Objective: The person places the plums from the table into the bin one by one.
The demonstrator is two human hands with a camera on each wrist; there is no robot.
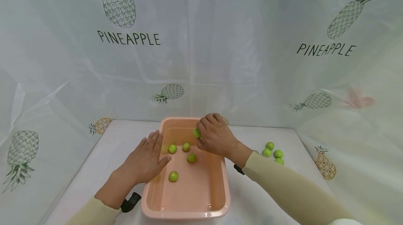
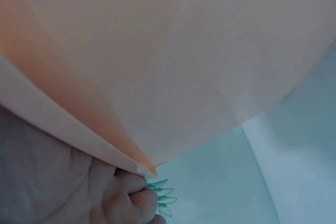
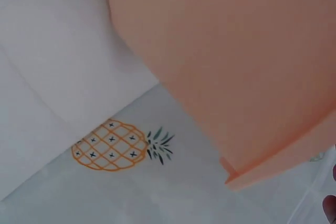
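Note:
A pink plastic basin (image 1: 185, 215) stands in the middle of the table, with several small round green fruits (image 1: 191, 157) on its floor. My left hand (image 1: 146, 158) lies flat with straight fingers over the left rim; the left wrist view has the palm (image 2: 58, 182) right under that rim. Over the basin's far right side, my right hand (image 1: 217, 135) holds one green fruit (image 1: 196, 133) in curled fingers. In the right wrist view the basin's outer wall (image 3: 226, 66) fills much of the picture, and only fingertips (image 3: 329, 209) show at the right edge.
To the right of the basin, several more green fruits (image 1: 278, 154) lie grouped on the white table (image 1: 252, 197). A pale curtain (image 1: 204, 50) printed with pineapples hangs behind the table and along both sides.

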